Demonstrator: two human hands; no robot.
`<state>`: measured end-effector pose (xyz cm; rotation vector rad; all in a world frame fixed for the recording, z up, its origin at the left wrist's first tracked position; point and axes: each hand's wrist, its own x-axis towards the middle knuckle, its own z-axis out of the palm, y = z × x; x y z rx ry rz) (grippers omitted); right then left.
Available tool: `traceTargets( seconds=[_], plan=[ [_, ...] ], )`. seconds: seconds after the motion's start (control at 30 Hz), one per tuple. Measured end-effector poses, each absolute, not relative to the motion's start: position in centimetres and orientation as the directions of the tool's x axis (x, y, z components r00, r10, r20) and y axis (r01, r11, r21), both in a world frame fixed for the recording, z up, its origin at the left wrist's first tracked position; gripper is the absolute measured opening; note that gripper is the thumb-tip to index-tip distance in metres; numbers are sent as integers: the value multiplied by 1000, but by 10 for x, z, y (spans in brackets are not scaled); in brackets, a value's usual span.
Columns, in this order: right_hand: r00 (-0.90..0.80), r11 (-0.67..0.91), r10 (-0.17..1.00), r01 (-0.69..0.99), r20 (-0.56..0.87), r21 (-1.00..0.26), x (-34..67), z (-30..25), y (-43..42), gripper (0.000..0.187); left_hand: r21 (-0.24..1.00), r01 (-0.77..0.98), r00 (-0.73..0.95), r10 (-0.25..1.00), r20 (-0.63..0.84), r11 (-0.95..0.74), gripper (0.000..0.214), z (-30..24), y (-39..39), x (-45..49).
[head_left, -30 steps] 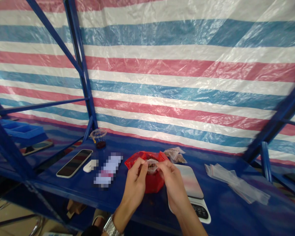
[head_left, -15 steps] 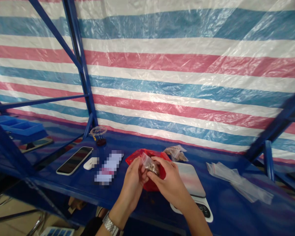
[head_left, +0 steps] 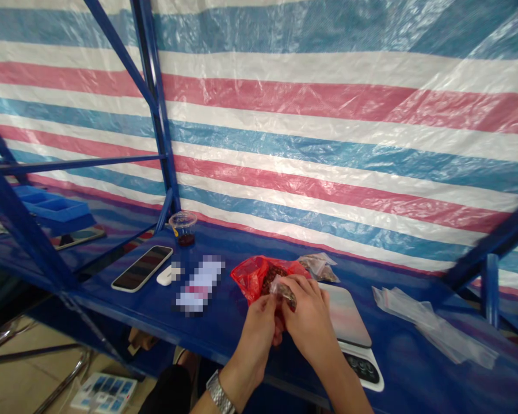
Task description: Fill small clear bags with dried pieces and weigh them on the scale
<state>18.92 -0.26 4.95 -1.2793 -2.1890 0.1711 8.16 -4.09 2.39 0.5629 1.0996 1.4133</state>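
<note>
A small clear zip bag (head_left: 287, 294) with brown bits in it is held between both hands. My left hand (head_left: 261, 319) pinches its left end, while my right hand (head_left: 308, 310) wraps around its filled part from the right. Just behind them lies an open red plastic bag (head_left: 248, 276), with a heap of small brown pieces (head_left: 271, 278) showing inside. To the right of my right hand is a kitchen scale (head_left: 349, 319) with a silver plate and black buttons. Filled zip bags (head_left: 319, 265) rest behind the scale.
Flat clear zip bags (head_left: 434, 325) lie on the blue tabletop (head_left: 216, 333) at the right. On the left are a phone (head_left: 142, 268), a white case (head_left: 166, 276), a blurred-out item (head_left: 200, 286) and a lidded cup (head_left: 183, 229). Blue frame posts (head_left: 162, 126) stand behind.
The zip bag has turned, and my right hand now covers more of it. Both hands have come nearer to me, uncovering the brown pieces in the red bag. The view has shifted slightly.
</note>
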Motion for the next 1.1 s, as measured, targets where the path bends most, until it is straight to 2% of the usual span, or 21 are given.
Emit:
traceTargets(
  seconds=[0.13, 0.43, 0.73, 0.93, 1.1],
  plan=[
    [-408, 557, 823, 716, 395, -421, 184, 49, -4, 53, 783, -612, -219, 929, -298, 107, 51, 26, -42, 85],
    [-426, 566, 822, 681, 377, -464, 185, 46, -1, 49, 738, -664, -232, 906, -355, 119, 56, 23, -45, 80],
    [-459, 565, 825, 653, 331, -505, 186, 53, -8, 56, 688, -722, -248, 901, -357, 74, 59, 25, -45, 77],
    [-436, 548, 836, 626, 333, -555, 185, 54, -8, 49, 719, -692, -257, 908, -330, 65, 62, 24, -45, 73],
    [-353, 496, 865, 503, 356, -707, 188, 54, -4, 45, 847, -530, -377, 887, -266, 29, 60, 28, -42, 71]
  ],
)
